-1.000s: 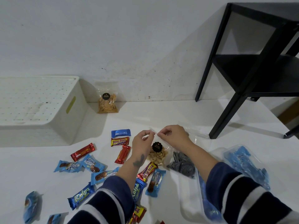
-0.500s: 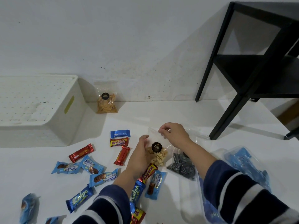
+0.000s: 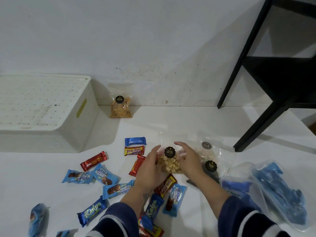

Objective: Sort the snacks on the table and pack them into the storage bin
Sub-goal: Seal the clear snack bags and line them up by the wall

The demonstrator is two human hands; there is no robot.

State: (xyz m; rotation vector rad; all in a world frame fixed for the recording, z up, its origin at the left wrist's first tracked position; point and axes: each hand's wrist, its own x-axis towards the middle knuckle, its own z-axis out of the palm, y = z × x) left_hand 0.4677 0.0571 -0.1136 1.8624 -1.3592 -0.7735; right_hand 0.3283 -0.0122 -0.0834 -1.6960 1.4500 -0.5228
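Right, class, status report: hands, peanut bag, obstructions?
Left hand and right hand cupping peanut bag. Storage bin far left. Candy bars scattered between.

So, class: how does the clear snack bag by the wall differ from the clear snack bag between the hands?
The bag by the wall stands upright, untouched, holding orange sticks. The bag between the hands holds pale rounded pieces, with the left hand and right hand cupping its sides. Both are clear bags with a round black sticker.
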